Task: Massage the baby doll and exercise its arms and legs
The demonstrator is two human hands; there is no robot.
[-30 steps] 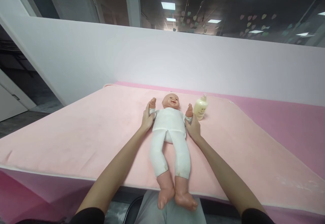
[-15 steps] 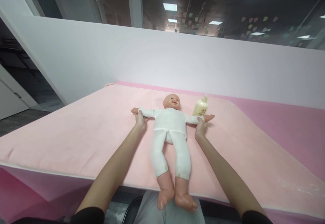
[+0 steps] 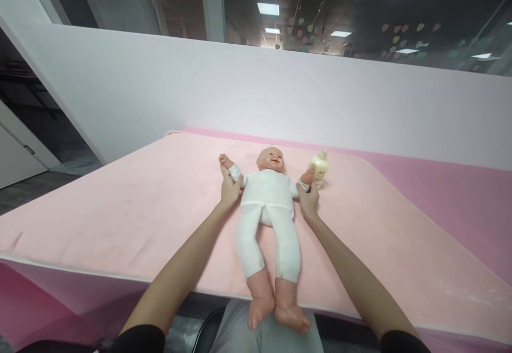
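Note:
A baby doll (image 3: 267, 193) in a white suit lies on its back on the pink padded table, head away from me, bare feet over the front edge. My left hand (image 3: 231, 187) is closed around the doll's forearm on the left, just below its small fist. On the other side, my right hand (image 3: 309, 198) grips the doll's other forearm near the wrist. Both doll arms are bent and raised off the table. Right behind that second arm stands a pale yellow pump bottle (image 3: 320, 167), its lower part partly covered by the doll's hand.
The pink table cover (image 3: 120, 209) spreads wide to both sides. A white partition wall (image 3: 256, 91) rises behind the table, with dark glass above it. My legs (image 3: 266, 337) are below the front edge, beside a dark chair (image 3: 208, 331).
The doll's arms were stretched out flat to the sides; now they are lifted and drawn inward. Both my hands moved toward the doll's body with them. The bottle has stayed put.

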